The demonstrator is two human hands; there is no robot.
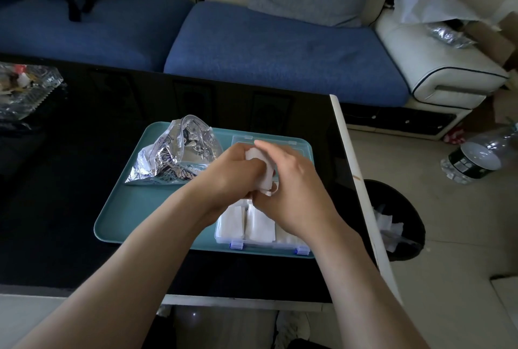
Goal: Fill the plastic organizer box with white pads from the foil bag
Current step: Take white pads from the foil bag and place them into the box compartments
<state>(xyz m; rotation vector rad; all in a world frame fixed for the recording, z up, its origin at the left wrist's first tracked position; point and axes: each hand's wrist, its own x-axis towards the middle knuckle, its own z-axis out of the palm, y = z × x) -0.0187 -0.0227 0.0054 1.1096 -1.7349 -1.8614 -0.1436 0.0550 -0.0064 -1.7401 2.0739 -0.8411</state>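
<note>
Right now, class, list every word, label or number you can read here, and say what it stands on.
"Date": white strip on the foil bag.
Other print and a small blue logo on that bag: too blurred to read.
Label on the plastic bottle on the floor: too small to read.
The white pads and organizer box: no print seen.

I read the foil bag (179, 152) on the tray's left half as crinkled, mirror-bright metal foil with a clear plastic face. The tray (134, 208) itself looks like smooth, matt teal plastic. Along its right edge the organizer box (221, 238) is clear, glossy plastic with blue plastic clips. The white pads (259, 225) in it look soft, matt and fibrous. The table (70, 194) top is black and glossy, almost mirror-like. Behind it, the sofa (266, 48) cushions are matt blue woven cloth.
</note>
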